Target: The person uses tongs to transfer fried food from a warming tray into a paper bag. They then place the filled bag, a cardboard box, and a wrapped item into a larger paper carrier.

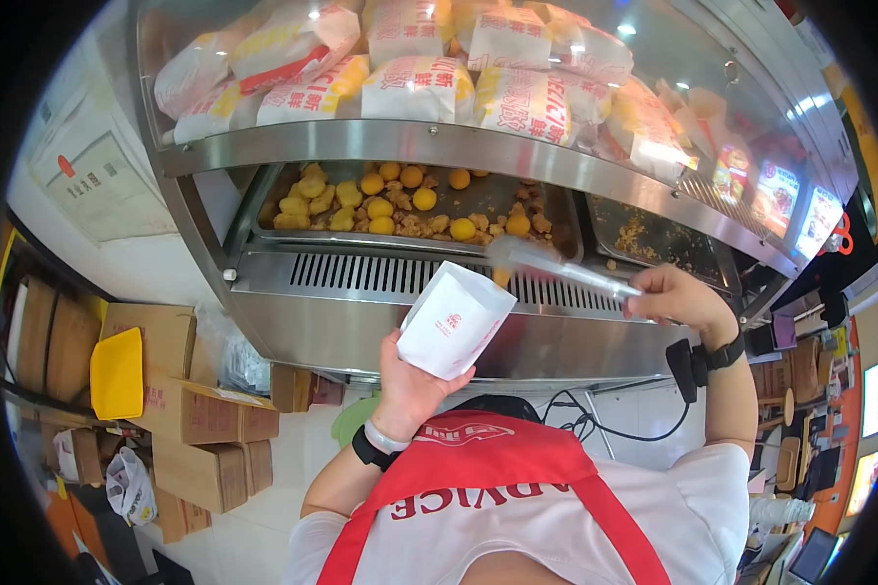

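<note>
My left hand point(412, 395) is wrapped round the lower part of a white paper bag point(451, 327) with red print, its mouth tilted up toward the display case. My right hand point(688, 297) grips the handle end of metal tongs point(580, 275). Motion smears the tongs' far end, where an orange-brown piece of food point(500, 277) shows beside the bag's mouth. Behind them, inside the case, a metal tray point(263, 216) holds yellow balls point(423, 199), pale yellow lumps point(302, 200) and small browned pieces point(415, 225).
A second tray point(665, 237) with crumbs lies to the right, beyond a divider. Wrapped paper packets point(418, 90) fill the glass shelf above. A slotted steel ledge point(361, 280) runs along the front. Cardboard boxes point(200, 473) stand on the floor at left; a black cable point(634, 436) hangs at right.
</note>
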`<state>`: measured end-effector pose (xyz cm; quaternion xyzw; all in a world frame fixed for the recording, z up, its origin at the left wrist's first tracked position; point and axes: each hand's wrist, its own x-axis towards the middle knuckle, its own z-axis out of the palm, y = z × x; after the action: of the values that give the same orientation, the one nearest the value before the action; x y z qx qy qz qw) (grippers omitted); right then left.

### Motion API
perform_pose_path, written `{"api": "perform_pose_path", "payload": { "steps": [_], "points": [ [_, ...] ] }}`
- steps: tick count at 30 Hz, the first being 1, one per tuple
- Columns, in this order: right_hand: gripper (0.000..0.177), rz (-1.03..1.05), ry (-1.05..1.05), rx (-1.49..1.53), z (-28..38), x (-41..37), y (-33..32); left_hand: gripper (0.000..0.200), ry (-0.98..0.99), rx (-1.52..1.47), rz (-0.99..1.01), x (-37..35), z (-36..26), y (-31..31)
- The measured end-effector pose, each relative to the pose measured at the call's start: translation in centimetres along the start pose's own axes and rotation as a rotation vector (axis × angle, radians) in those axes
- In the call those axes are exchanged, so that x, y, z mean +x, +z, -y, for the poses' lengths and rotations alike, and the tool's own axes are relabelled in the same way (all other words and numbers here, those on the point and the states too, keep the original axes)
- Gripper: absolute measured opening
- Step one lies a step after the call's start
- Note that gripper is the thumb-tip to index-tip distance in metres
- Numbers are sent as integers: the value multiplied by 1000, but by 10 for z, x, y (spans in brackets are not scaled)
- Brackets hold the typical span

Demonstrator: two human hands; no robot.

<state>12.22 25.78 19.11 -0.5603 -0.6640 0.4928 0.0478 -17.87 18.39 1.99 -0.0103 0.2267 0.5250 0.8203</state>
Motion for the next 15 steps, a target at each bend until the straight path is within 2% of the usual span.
{"api": "perform_pose_path", "payload": {
  "steps": [2,4,5,7,11,15],
  "points": [
    [23,46,-11,-23,0,-4,0,54,-62,-25,1,2,2,4],
    [27,-161,-24,-144,5,-2,2,54,-55,-25,8,4,6,0],
    [27,-166,-20,-139,5,2,4,54,-43,-32,13,5,8,-2],
    [27,-555,-211,-809,4,17,7,54,-45,-18,12,6,9,-2],
    [28,-476,-94,-1005,-1,49,10,54,-34,7,1,5,12,1],
    [29,-494,-227,-933,2,52,6,53,-24,17,-13,2,9,-1]
  ]
}}
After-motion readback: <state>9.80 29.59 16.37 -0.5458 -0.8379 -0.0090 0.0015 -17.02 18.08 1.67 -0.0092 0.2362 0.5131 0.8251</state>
